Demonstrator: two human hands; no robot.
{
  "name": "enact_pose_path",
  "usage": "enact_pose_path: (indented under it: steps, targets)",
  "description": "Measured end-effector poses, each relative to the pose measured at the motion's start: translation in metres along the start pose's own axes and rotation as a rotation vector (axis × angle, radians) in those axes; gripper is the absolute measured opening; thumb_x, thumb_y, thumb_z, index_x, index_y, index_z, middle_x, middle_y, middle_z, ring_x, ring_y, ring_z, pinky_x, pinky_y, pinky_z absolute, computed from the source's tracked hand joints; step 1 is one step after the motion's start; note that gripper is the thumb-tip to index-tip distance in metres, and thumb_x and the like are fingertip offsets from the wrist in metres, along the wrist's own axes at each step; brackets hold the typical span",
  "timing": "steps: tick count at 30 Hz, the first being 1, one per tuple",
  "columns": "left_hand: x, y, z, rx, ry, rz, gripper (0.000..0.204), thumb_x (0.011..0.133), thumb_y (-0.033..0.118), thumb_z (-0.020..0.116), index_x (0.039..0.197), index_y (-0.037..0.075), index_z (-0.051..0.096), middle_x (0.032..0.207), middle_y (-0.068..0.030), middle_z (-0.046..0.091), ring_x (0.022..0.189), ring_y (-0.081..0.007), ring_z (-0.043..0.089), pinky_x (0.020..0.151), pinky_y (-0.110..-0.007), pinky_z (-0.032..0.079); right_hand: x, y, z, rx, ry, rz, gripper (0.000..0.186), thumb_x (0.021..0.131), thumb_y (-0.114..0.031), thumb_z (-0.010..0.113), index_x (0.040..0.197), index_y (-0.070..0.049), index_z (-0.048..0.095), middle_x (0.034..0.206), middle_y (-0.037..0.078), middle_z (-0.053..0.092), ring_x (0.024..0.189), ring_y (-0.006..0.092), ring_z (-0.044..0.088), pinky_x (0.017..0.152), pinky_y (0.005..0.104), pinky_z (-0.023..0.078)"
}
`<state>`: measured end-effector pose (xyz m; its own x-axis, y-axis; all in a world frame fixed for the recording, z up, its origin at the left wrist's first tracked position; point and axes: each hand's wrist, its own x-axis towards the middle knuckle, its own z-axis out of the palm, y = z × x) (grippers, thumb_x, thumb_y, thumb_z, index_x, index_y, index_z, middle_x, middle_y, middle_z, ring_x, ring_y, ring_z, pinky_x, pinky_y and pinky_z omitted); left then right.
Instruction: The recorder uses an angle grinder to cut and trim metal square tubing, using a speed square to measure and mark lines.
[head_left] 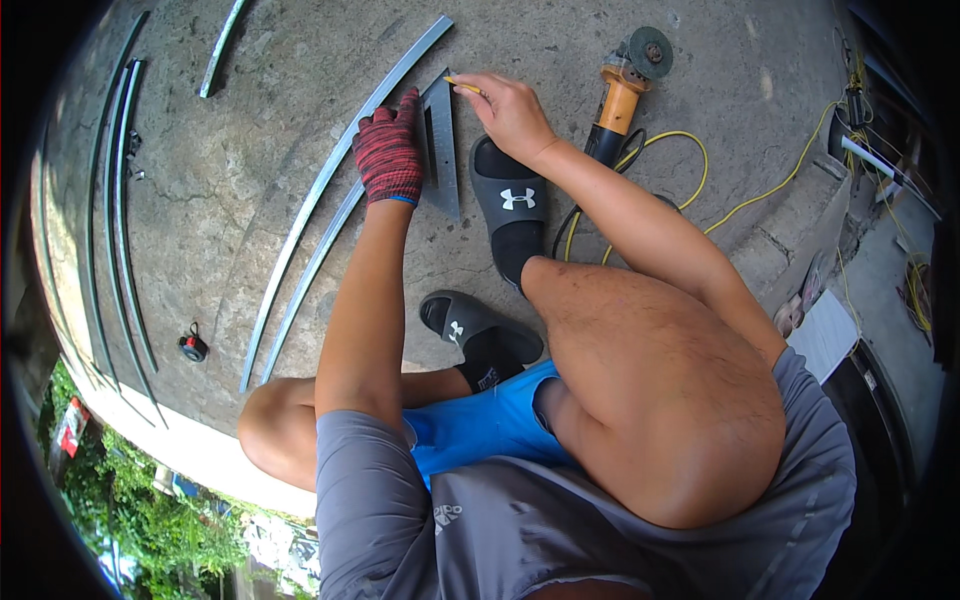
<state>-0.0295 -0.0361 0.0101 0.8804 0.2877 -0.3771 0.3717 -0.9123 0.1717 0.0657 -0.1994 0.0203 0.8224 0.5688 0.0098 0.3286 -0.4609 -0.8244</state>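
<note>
A: Left hand?
B: Gloved left hand (pixel 388 155) lies over the inner metal channel (pixel 322 250), touching the left side of the triangular square (pixel 447 150). Gripping or only pressing: cannot tell, undersides of the fingers hidden.

A: Right?
B: Bare right hand (pixel 508 112), fingers pinched on a yellow pencil (pixel 466 87). Pencil points left, tip at the square's top corner.

A: Lie of the square?
B: On the concrete floor (pixel 230 200), just right of the glove, below and left of the bare hand. Long axis near up-down in view, narrow corner uppermost. Right hand nearer that corner; left nearer the body of it.

A: Channels?
B: 2 by the glove. Inner passes beneath it; outer channel (pixel 410 60) alongside. Both run lower left to upper right, aslant to the square.

A: Nearby?
B: Angle grinder (pixel 622 95), right of the bare hand.
</note>
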Motion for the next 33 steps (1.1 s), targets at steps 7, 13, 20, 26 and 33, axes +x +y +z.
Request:
enact_pose_path:
  steps: [7,13,20,26,33]
  targets:
    - [0.001,0.001,-0.002,-0.003,0.016,0.01,0.055,0.091,0.009,0.052,0.142,0.029,0.05,0.116,-0.0146,0.062,0.106,-0.0342,0.06,0.089,-0.044,0.051,0.002,-0.003,-0.008,-0.03,0.032,0.048,0.02,0.095,-0.012,0.06,0.111,-0.003,0.068,0.105,0.017,0.07,0.092,0.0355,0.068,0.079,0.0378,0.054]
    - [0.001,0.005,-0.007,0.003,-0.048,-0.015,0.051,0.094,0.01,0.048,0.141,0.029,0.05,0.117,-0.0121,0.062,0.109,-0.0309,0.06,0.093,-0.043,0.048,0.006,0.0,-0.003,-0.026,0.043,0.029,0.019,0.091,-0.01,0.063,0.109,-0.005,0.069,0.101,0.017,0.07,0.091,0.037,0.067,0.079,0.0418,0.053]
    - [0.0,0.005,-0.006,0.022,-0.052,-0.015,0.051,0.094,0.01,0.048,0.141,0.029,0.05,0.115,-0.0126,0.062,0.108,-0.0303,0.06,0.092,-0.043,0.048,0.007,-0.002,-0.005,-0.031,0.053,0.062,0.021,0.095,-0.013,0.061,0.111,-0.003,0.069,0.104,0.018,0.07,0.093,0.036,0.068,0.08,0.0385,0.054]
    - [0.003,0.004,-0.003,0.01,-0.036,-0.015,0.057,0.091,0.008,0.053,0.143,0.03,0.048,0.116,-0.0141,0.062,0.106,-0.0328,0.06,0.09,-0.044,0.051,0.006,0.0,-0.003,-0.055,0.05,0.047,0.02,0.095,-0.013,0.061,0.11,-0.003,0.069,0.104,0.018,0.07,0.093,0.0362,0.068,0.08,0.0391,0.054]
    - [0.0,0.004,-0.001,0.008,-0.022,-0.022,0.057,0.091,0.008,0.053,0.142,0.031,0.049,0.116,-0.0148,0.062,0.106,-0.0336,0.06,0.089,-0.044,0.051,0.004,0.001,-0.001,-0.067,0.043,0.034,0.02,0.094,-0.012,0.061,0.111,-0.003,0.069,0.103,0.018,0.07,0.092,0.0363,0.068,0.079,0.0395,0.054]
